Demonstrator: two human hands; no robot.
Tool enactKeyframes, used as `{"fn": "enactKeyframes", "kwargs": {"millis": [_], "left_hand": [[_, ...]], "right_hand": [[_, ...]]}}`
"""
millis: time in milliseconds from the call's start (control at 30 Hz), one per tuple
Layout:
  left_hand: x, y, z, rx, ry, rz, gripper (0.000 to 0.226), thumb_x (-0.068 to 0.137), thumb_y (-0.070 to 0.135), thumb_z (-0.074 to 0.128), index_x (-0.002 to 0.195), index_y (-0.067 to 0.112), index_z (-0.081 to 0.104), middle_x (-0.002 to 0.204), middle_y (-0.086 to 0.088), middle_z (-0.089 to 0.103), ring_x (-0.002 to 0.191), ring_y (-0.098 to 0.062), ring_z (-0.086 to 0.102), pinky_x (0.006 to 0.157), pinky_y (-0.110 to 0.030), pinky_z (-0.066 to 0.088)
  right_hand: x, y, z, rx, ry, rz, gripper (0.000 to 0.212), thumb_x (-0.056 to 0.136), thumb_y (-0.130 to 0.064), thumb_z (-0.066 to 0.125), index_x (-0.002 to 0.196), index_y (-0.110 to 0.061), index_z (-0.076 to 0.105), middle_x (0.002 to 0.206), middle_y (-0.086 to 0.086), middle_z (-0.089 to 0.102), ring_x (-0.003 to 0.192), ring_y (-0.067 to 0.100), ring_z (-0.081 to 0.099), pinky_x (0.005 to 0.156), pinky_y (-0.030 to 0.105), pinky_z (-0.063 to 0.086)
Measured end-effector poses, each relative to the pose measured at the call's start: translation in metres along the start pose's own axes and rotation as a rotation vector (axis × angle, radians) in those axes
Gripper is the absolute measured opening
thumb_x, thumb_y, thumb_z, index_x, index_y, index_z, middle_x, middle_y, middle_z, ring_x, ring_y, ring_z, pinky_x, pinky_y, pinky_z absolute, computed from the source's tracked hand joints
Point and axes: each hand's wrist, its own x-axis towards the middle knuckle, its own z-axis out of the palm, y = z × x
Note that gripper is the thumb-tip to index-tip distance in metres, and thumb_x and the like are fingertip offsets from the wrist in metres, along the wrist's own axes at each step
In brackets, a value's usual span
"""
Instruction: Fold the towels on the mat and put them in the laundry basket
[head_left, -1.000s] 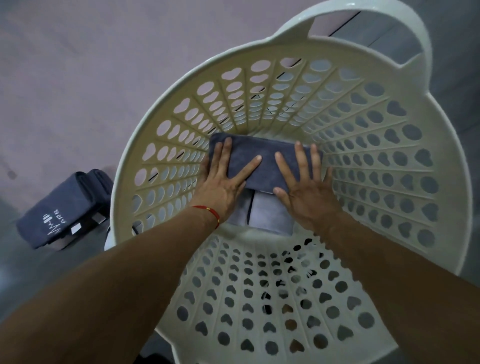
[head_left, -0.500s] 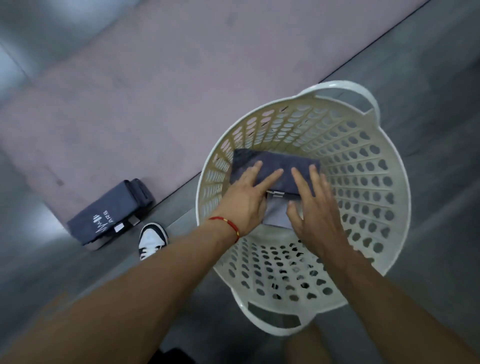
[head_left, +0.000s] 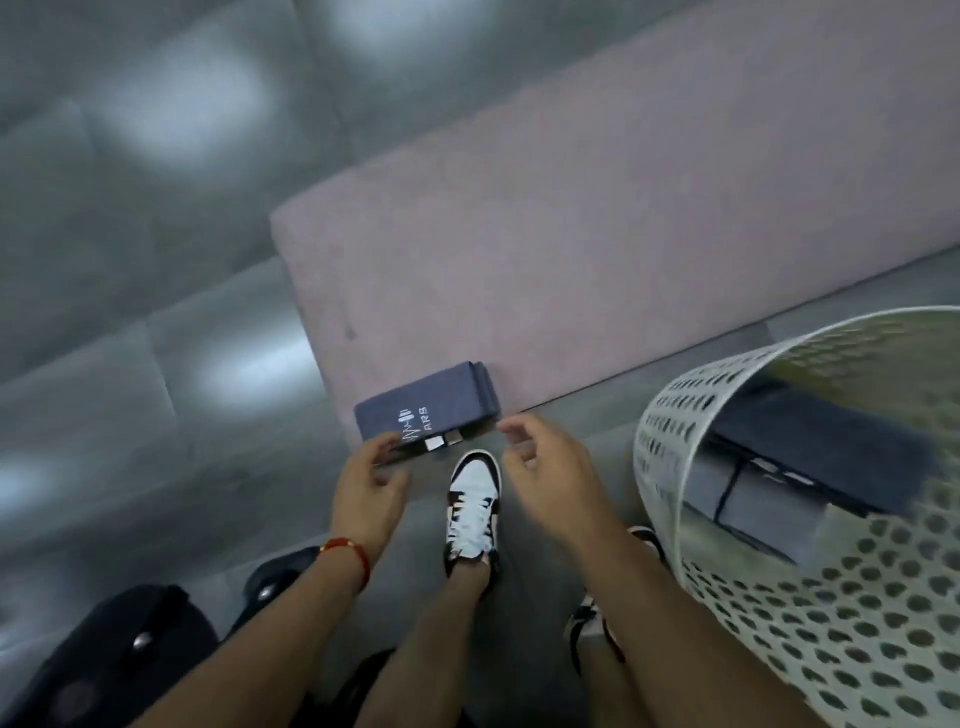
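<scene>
The left hand (head_left: 370, 480) is at the near left corner of the folded grey-blue towel with white lettering (head_left: 426, 408), fingers loosely curled; whether it has contact cannot be told through the blur. The right hand (head_left: 540, 460) hovers just beside the towel's near right end, fingers relaxed and partly curled, holding nothing. The towel lies on the near corner of the pale pink mat (head_left: 597, 223), its near edge overhanging toward the grey tiled floor (head_left: 130, 270). Step in hand, as judged: pick up this towel for transfer. Recommended method: slide the fingers of both hands under the short ends, clamp the layers with the thumbs, and lift level so the fold stack does not splay. The cloth appears soft and matte, stacked in several layers with small sewn tags at the near edge. The cream perforated plastic laundry basket (head_left: 769, 613) stands to the right, rigid-walled, already containing dark folded towels (head_left: 810, 441). A white-and-brown trainer (head_left: 472, 512) stands between the hands.
</scene>
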Motion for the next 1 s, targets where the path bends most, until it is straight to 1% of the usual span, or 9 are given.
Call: {"fn": "enactKeyframes", "kwargs": {"millis": [67, 200, 333, 433, 533, 667, 733, 867, 1000], "left_hand": [[0.028, -0.041, 0.005, -0.071, 0.059, -0.077, 0.044, 0.094, 0.003, 0.063, 0.125, 0.034, 0.058, 0.121, -0.005, 0.060, 0.096, -0.017, 0.060, 0.089, -0.030, 0.051], [0.096, -0.111, 0.030, -0.236, 0.147, -0.118, 0.059, 0.099, 0.008, 0.059, 0.152, 0.019, 0.036, 0.133, 0.003, 0.044, 0.118, -0.009, 0.048, 0.092, -0.010, 0.039], [0.168, -0.176, 0.050, -0.380, 0.200, -0.193, 0.057, 0.105, 0.019, 0.045, 0.156, 0.028, 0.022, 0.145, -0.001, 0.047, 0.126, -0.014, 0.050, 0.111, -0.032, 0.040], [0.204, -0.212, 0.061, -0.418, 0.181, -0.237, 0.044, 0.097, 0.033, 0.041, 0.140, 0.038, 0.048, 0.133, 0.004, 0.060, 0.118, -0.018, 0.059, 0.109, -0.050, 0.045], [0.204, -0.226, 0.067, -0.538, 0.178, -0.242, 0.040, 0.095, 0.020, 0.042, 0.122, 0.042, 0.063, 0.121, 0.005, 0.070, 0.110, -0.017, 0.067, 0.100, -0.047, 0.053], [0.193, -0.221, 0.072, -0.734, 0.059, -0.288, 0.039, 0.108, 0.015, 0.039, 0.143, 0.028, 0.052, 0.117, 0.006, 0.071, 0.087, -0.009, 0.068, 0.066, -0.025, 0.056], [0.195, -0.222, 0.073, -0.711, 0.022, -0.278, 0.039, 0.107, 0.016, 0.042, 0.143, 0.025, 0.052, 0.118, 0.005, 0.070, 0.092, -0.011, 0.069, 0.069, -0.027, 0.056], [0.199, -0.221, 0.074, -0.626, 0.107, -0.190, 0.038, 0.105, 0.016, 0.049, 0.143, 0.019, 0.050, 0.130, -0.008, 0.066, 0.116, -0.026, 0.066, 0.097, -0.044, 0.055], [0.202, -0.221, 0.073, -0.613, 0.136, -0.240, 0.042, 0.104, 0.030, 0.049, 0.146, 0.030, 0.044, 0.137, -0.008, 0.060, 0.119, -0.026, 0.063, 0.094, -0.047, 0.057]], "right_hand": [[0.049, 0.026, 0.040, -0.011, -0.045, 0.065, 0.033, 0.093, -0.016, 0.058, 0.126, -0.019, 0.064, 0.118, 0.002, 0.070, 0.106, 0.019, 0.065, 0.098, 0.032, 0.049], [0.142, 0.086, 0.104, -0.078, -0.075, 0.117, 0.052, 0.094, -0.028, 0.061, 0.144, -0.020, 0.050, 0.137, 0.004, 0.061, 0.123, 0.025, 0.058, 0.102, 0.031, 0.043], [0.214, 0.141, 0.150, -0.100, -0.101, -0.011, 0.084, 0.079, -0.060, 0.055, 0.154, -0.030, 0.031, 0.151, 0.000, 0.046, 0.135, 0.022, 0.048, 0.113, 0.047, 0.041], [0.235, 0.158, 0.166, -0.114, -0.091, -0.061, 0.089, 0.082, -0.066, 0.049, 0.158, -0.029, 0.021, 0.155, -0.002, 0.041, 0.139, 0.022, 0.045, 0.115, 0.050, 0.037], [0.234, 0.164, 0.169, -0.085, -0.059, -0.102, 0.081, 0.090, -0.058, 0.051, 0.160, -0.030, 0.020, 0.154, 0.000, 0.045, 0.137, 0.022, 0.046, 0.117, 0.048, 0.035], [0.231, 0.166, 0.164, 0.046, -0.052, -0.064, 0.068, 0.096, -0.037, 0.062, 0.156, -0.033, 0.031, 0.142, -0.010, 0.056, 0.123, 0.010, 0.056, 0.110, 0.038, 0.045], [0.231, 0.169, 0.159, 0.110, -0.022, -0.052, 0.066, 0.092, -0.037, 0.061, 0.153, -0.031, 0.037, 0.135, -0.012, 0.060, 0.120, 0.007, 0.059, 0.109, 0.041, 0.047], [0.231, 0.169, 0.154, 0.091, -0.103, -0.049, 0.068, 0.096, -0.037, 0.061, 0.156, -0.029, 0.029, 0.139, -0.008, 0.056, 0.125, 0.011, 0.057, 0.110, 0.042, 0.047], [0.232, 0.164, 0.164, 0.050, -0.079, -0.087, 0.066, 0.101, -0.033, 0.057, 0.158, -0.021, 0.024, 0.138, -0.002, 0.054, 0.122, 0.016, 0.055, 0.107, 0.041, 0.047]]}}
